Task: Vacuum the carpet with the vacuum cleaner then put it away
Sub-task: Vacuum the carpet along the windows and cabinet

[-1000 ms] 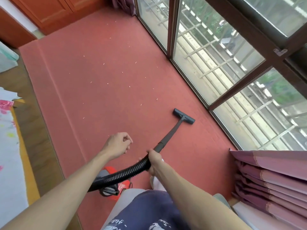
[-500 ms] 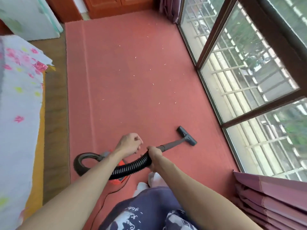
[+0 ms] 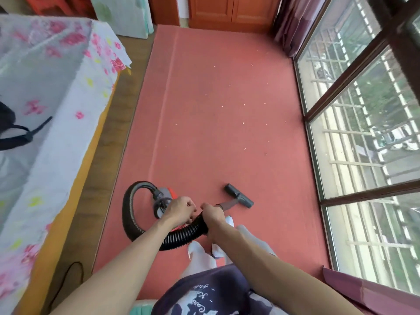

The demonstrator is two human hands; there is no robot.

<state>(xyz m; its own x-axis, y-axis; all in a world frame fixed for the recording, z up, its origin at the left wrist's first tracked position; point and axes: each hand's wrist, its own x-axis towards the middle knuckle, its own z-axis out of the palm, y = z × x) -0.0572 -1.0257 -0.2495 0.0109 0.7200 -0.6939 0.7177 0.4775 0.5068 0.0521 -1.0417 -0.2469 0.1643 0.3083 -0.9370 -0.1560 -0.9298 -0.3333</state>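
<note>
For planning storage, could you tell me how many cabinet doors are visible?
2: left door and right door, side by side beyond the carpet's far end; others may be cropped.

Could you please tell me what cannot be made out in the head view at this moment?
- Vacuum body: mostly hidden behind the left hand.
- Left hand's grip: the right hand and hose hide whether it holds anything.
- Power cord: cut off at the bottom edge.
- Specks on the carpet: too small to identify.
</note>
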